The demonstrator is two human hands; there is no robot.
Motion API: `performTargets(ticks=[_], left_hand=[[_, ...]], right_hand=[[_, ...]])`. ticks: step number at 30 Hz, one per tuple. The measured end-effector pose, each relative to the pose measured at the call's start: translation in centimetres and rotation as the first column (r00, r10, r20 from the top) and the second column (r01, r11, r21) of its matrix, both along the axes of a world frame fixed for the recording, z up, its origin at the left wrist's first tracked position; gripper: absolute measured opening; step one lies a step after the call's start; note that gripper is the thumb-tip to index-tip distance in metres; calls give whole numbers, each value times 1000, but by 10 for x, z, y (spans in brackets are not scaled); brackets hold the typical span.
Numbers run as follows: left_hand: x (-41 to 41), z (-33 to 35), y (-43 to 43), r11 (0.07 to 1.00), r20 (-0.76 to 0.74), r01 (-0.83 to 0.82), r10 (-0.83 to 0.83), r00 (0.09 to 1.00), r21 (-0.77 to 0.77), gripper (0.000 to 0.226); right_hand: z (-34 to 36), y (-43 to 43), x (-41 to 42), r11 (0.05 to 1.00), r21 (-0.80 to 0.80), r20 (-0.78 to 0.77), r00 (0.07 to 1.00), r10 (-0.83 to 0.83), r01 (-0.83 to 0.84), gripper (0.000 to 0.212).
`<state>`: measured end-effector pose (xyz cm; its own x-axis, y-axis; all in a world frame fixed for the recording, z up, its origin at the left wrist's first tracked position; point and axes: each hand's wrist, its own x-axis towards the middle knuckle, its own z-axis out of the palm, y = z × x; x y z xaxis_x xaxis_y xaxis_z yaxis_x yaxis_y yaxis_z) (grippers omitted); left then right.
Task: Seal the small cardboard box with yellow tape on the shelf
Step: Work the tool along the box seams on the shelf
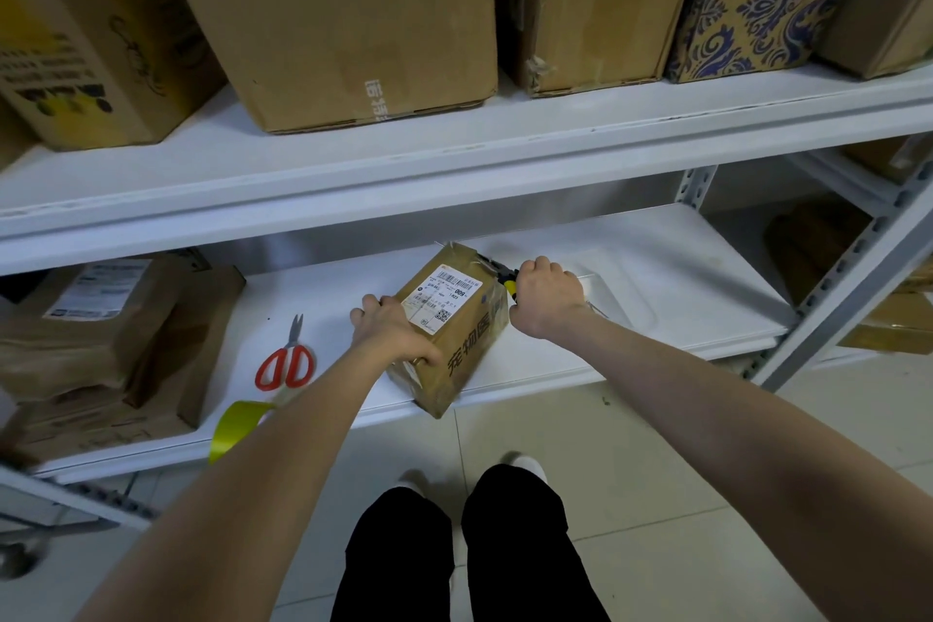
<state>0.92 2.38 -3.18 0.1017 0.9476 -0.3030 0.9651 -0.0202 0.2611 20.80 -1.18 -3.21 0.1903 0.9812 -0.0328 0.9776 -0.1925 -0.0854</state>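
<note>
Early in the task, by my read. The small cardboard box (449, 318) sat on the lower white shelf (631, 298), turned at an angle, near corner poking out past the front edge, shipping label (447, 290) facing up.

My left hand (391, 331) clamped the box's left side, fingers curled over the top edge and thumb down on the near face. That hand was bracing it.

My right hand (548, 298) was a closed fist around a yellow-and-black tool (509, 283) at the box's far right corner. It looked like a cutter, but I couldn't tell for sure. The tip met the box where the top edge looked ragged and slightly lifted.

The yellow tape roll (235, 429) stood at the shelf's front edge, left of the box and apart from it, partly behind my left forearm. Neither hand was on it. Red-handled scissors (285, 361) lay flat between roll and box, untouched.

- **Done:** box out on the shelf and held steady.
- **Not done:** I saw no yellow strip on any visible face, so sealing looked not yet started.
- **Left:** put the tool down, close the top flat, pick up the roll, lay tape over the seam, cut it, press it down.

Whether the flaps were fully shut I couldn't tell.
</note>
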Motion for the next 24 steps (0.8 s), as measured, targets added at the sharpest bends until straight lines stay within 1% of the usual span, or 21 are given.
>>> performTargets(ticks=[3, 9, 13, 14, 16, 17, 19, 20, 21, 22, 23, 24], left_hand=[[1, -1, -1, 1000, -6, 5, -5, 1000, 5, 97], [2, -1, -3, 1000, -68, 5, -3, 998, 30, 98], [4, 1, -4, 999, -108, -5, 10, 994, 40, 100], [4, 1, -4, 999, -111, -8, 13, 994, 41, 99], [6, 0, -5, 999, -115, -9, 14, 993, 46, 98], [7, -1, -5, 999, -120, -7, 13, 993, 53, 98], [9, -2, -6, 998, -138, 0, 9, 990, 67, 99], [10, -2, -6, 997, -144, 2, 8, 990, 73, 99], [10, -2, -6, 997, -147, 3, 8, 989, 77, 98], [10, -2, -6, 997, -149, 2, 10, 989, 79, 97], [9, -2, -5, 997, -150, -1, 13, 989, 80, 97], [8, -1, -5, 997, -152, -4, 16, 988, 80, 97]], right_hand=[[3, 0, 2, 1000, -10, -54, 999, -8, 7, 44], [3, -3, 3, 997, -42, -223, 972, -80, 72, 33], [-1, -8, -2, 995, 17, -188, 978, -93, 98, 35], [-2, -8, -4, 993, 23, -213, 971, -105, 112, 31], [-2, -9, -6, 984, -11, -375, 912, -170, 178, 13], [-1, -9, -5, 978, -43, -440, 875, -203, 205, 9], [0, -9, -1, 973, -78, -493, 840, -227, 217, 16], [2, -11, 0, 975, -74, -487, 846, -218, 209, 15], [4, -14, 1, 980, -56, -435, 879, -197, 192, 9], [5, -16, 0, 988, -24, -333, 931, -153, 154, 8], [4, -16, 0, 995, 13, -204, 974, -97, 102, 20], [2, -16, 0, 997, 33, -112, 992, -61, 65, 30]])
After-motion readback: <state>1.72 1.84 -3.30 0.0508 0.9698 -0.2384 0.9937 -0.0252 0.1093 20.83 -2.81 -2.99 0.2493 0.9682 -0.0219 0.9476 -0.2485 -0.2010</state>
